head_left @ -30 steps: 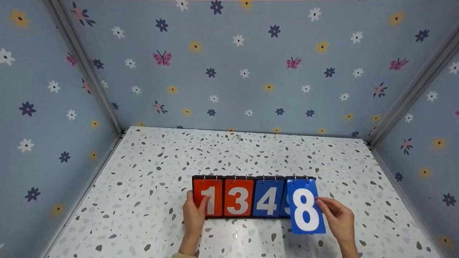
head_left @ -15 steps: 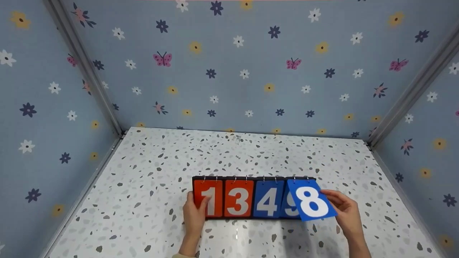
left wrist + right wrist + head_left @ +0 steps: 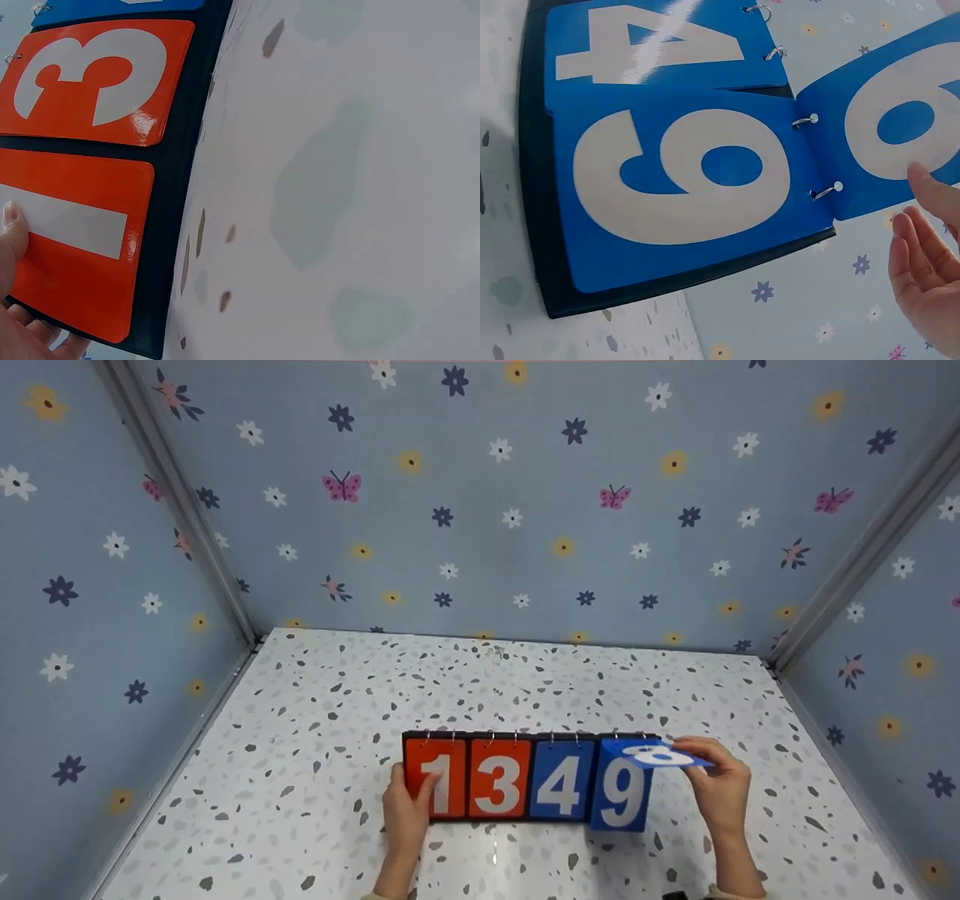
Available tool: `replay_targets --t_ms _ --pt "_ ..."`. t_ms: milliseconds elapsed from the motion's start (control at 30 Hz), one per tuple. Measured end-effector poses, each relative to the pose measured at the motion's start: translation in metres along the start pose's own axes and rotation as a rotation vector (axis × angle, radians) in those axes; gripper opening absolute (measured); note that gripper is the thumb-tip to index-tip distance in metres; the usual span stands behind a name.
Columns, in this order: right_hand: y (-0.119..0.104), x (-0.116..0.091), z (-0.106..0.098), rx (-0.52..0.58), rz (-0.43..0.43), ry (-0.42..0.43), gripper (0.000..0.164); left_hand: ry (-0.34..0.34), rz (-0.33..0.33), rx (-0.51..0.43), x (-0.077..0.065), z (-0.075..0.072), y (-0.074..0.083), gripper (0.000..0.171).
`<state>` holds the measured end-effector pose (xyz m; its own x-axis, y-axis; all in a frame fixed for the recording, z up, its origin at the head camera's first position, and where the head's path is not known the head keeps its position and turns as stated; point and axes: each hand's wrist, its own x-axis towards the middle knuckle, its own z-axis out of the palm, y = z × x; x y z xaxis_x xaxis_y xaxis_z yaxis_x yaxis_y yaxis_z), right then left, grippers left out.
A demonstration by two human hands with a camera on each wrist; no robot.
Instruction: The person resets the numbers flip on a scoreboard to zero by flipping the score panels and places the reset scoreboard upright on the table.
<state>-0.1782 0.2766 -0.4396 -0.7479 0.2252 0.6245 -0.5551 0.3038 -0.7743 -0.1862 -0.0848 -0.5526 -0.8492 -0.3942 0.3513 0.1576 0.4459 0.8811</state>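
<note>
A flip scoreboard (image 3: 468,780) with a black backing leans on the table. Two red cards show 1 (image 3: 436,802) and 3 (image 3: 498,784), and blue ones show 4 (image 3: 559,780) and 9 (image 3: 621,799). My left hand (image 3: 407,817) grips the board's left end. Its thumb lies on the red 1 card, with fingers behind the board in the left wrist view. Between thumb and fingers my right hand (image 3: 721,787) pinches the blue 8 card (image 3: 660,755), lifted nearly level off the 9. Metal rings (image 3: 805,120) still hold that card at its top edge.
A white speckled table (image 3: 337,682) carries the scoreboard near its front. Blue flowered panels (image 3: 510,510) stand behind and at both sides, joined by grey metal posts (image 3: 180,502). A small dark object (image 3: 675,895) shows by the right sleeve at the bottom edge.
My right hand has swung the 8 card rightward and up, from hanging over the 9 to nearly level, so the 9 is now uncovered. The left hand keeps its place.
</note>
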Motion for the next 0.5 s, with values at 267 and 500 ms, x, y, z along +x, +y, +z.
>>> replay_targets --t_ms 267,500 --pt "-0.003 0.018 0.009 -0.038 -0.063 -0.009 0.008 -0.017 -0.009 0.007 -0.001 0.0 -0.002 0.037" --pt "0.001 0.035 0.018 -0.166 -0.028 0.027 0.008 -0.016 -0.024 0.021 0.0 0.0 -0.001 0.037"
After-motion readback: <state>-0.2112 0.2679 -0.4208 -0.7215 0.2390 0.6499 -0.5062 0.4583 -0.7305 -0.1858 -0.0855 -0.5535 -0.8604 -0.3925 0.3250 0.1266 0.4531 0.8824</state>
